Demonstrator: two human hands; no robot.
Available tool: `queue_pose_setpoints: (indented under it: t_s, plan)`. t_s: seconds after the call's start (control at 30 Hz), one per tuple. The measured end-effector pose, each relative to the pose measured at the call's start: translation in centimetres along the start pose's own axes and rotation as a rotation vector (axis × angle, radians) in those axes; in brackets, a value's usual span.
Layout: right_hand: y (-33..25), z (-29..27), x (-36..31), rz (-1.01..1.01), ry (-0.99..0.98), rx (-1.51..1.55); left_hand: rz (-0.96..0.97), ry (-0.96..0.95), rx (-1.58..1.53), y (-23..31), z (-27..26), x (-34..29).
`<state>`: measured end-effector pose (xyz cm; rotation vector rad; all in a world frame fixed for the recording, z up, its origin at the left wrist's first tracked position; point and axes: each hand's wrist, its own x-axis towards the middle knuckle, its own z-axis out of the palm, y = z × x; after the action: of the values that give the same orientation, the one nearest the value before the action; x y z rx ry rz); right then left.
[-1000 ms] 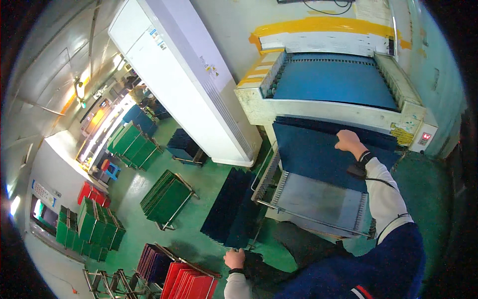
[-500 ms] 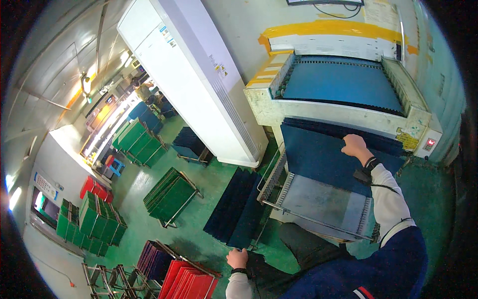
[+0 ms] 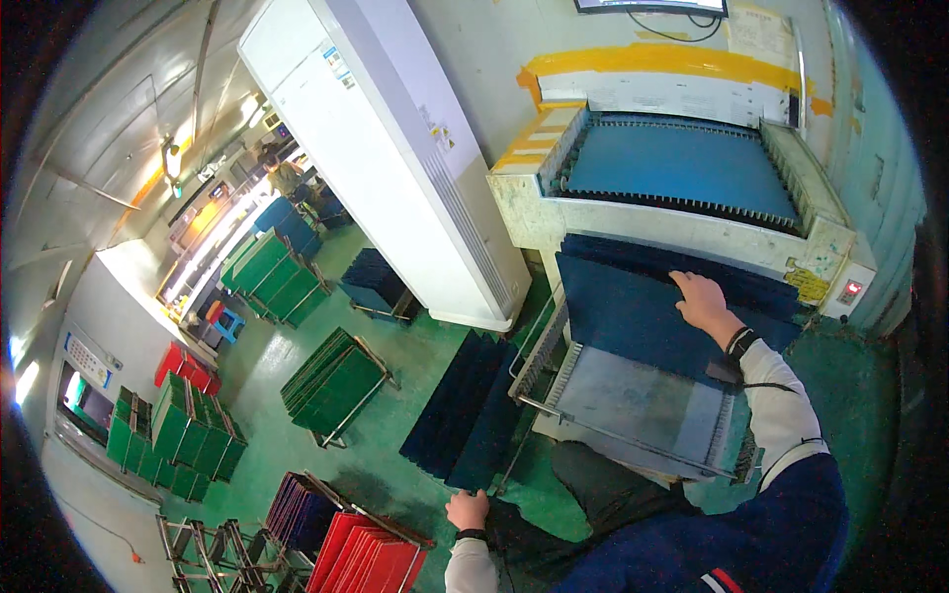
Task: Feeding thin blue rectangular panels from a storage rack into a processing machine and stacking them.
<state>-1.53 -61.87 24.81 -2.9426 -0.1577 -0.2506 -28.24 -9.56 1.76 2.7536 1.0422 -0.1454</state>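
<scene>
Right of centre, the right hand [image 3: 700, 298] lies flat, fingers spread, on a dark blue sheet [image 3: 633, 311] below the machine [image 3: 672, 222]. At the bottom, the left hand [image 3: 467, 509] seemingly grips a stack of blue sheets [image 3: 465, 415].

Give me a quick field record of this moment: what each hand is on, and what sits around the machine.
left hand: low by the person's side, at the near end of the dark blue sheet stack leaning on the green floor; grip unclear
right hand: flat on the dark blue sheet lying on the outfeed tray
machine: cream housing, blue sheet on its bed
beside machine: tall white cabinet
floor racks: green boards, red boards
</scene>
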Motion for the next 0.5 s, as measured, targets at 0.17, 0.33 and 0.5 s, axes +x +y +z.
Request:
queue_pose_setpoints:
  t_s: [0.17,0.33,0.5]
  plan:
    - [-1.1,0.1,-2.1,-0.205,0.176,-0.058,-0.015,-0.001,-0.032,-0.1,0.3,0.1]
    - [-1.8,0.8,-3.7,-0.302,0.357,-0.124,-0.015,0.014,-0.035,-0.2,0.4,0.1]
    - [-1.2,1.8,-2.3,-0.195,0.196,0.051,-0.002,-0.009,-0.023,-0.4,0.6,0.3]
